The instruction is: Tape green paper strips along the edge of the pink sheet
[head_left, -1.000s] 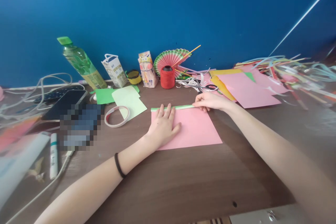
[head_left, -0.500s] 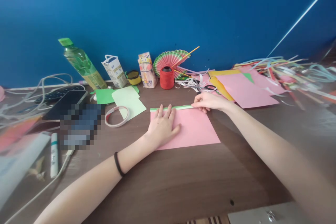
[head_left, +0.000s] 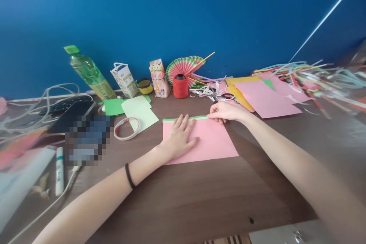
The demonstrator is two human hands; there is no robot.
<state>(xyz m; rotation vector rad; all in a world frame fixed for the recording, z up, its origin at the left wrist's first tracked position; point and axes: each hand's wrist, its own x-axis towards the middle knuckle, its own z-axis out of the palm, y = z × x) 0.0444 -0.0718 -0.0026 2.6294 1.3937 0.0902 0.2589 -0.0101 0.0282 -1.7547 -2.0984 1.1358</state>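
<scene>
A pink sheet of paper [head_left: 211, 143] lies flat on the brown table, with a narrow green and white strip [head_left: 169, 120] along its far edge. My left hand [head_left: 179, 139] rests palm down on the sheet's left part, fingers spread and their tips at the strip. At the far right corner, my right hand [head_left: 223, 112] pinches the end of the strip between thumb and fingers. What exactly lies inside that pinch is partly hidden. A roll of tape [head_left: 126, 137] leans on pale green paper [head_left: 143, 112] left of the sheet.
Along the blue wall stand a green-capped bottle [head_left: 90, 74], a milk carton [head_left: 125, 80], a red thread spool [head_left: 180, 86] and a pleated paper fan [head_left: 177, 68]. Scissors [head_left: 228, 97] lie behind my right hand. Pink paper [head_left: 268, 97] lies right, a phone [head_left: 91, 137] and marker [head_left: 59, 171] left.
My left hand has slid slightly to the right over the pink sheet. My right hand keeps its pinch at the far right corner. The view has shifted a little.
</scene>
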